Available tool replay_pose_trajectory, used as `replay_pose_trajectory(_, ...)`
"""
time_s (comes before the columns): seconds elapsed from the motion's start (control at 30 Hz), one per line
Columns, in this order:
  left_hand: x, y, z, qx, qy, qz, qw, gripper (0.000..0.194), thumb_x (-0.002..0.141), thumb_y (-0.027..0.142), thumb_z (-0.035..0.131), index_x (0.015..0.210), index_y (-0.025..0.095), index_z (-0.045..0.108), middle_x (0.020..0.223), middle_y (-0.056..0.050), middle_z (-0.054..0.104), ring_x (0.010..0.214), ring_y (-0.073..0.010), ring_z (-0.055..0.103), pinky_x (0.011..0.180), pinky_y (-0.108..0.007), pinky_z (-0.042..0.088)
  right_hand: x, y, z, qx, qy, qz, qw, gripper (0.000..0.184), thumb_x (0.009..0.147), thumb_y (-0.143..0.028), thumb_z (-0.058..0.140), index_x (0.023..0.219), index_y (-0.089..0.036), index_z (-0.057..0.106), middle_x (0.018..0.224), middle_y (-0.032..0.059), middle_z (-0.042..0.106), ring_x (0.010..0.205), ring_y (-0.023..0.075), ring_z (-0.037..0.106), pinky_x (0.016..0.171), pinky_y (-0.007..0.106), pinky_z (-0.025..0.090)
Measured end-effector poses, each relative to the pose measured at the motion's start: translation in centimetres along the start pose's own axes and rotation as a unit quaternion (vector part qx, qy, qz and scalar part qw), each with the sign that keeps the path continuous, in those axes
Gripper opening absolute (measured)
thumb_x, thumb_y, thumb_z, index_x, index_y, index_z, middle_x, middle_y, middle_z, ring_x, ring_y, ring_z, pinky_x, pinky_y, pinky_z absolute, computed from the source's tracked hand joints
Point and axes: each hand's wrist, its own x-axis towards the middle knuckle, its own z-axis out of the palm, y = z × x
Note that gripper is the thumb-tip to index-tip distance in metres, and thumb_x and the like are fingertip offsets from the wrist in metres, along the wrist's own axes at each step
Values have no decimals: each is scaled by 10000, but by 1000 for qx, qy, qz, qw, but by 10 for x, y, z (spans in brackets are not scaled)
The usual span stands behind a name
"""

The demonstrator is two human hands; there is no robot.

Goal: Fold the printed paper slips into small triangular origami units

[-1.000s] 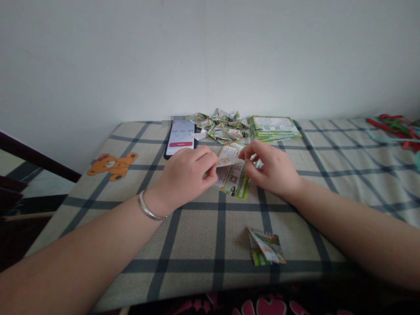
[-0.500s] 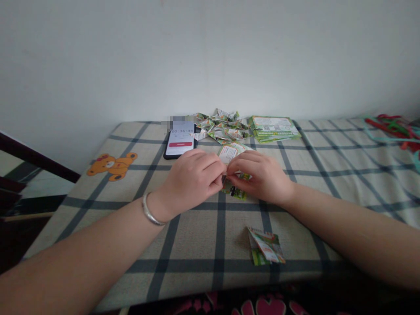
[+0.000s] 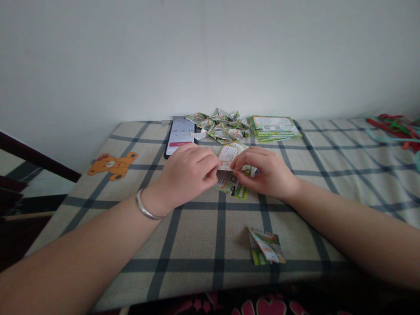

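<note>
Between my hands is a small strip of printed paper (image 3: 225, 166), pinched at both ends. My left hand (image 3: 190, 168), with a silver bangle (image 3: 146, 208) at the wrist, is closed on its left end. My right hand (image 3: 264, 171) grips the right end between thumb and fingers. Under the hands a green and white printed leaflet (image 3: 231, 152) lies on the checked cloth, partly covered by the fingers. Nearer to me rests a folded paper piece (image 3: 266, 247). Several folded paper pieces (image 3: 225, 127) are heaped beyond my hands.
A phone (image 3: 180, 134) with a running timer lies behind my left hand. To the right of the heap sits a stack of leaflets (image 3: 275, 127). A bear cutout (image 3: 112, 166) is at the left, and red and green cords (image 3: 395, 127) lie far right. A wall (image 3: 210, 57) borders the back.
Half a second ago my hands came together over the strip; now they are slightly apart again, with the strip showing between them. The phone's timer has gone up by a second.
</note>
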Motion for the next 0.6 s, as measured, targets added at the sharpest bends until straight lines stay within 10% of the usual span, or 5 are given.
replay_pose_trajectory(0.6, -1, -6, 0, 31, -40, -23, 998, 101, 798, 147, 495, 744, 186, 570, 766, -23, 615, 752, -193, 580, 709, -332, 444, -3, 2, -4, -7, 7, 50, 999, 104, 737, -132, 562, 747, -222, 509, 860, 33, 716, 803, 178, 656, 732, 304, 475)
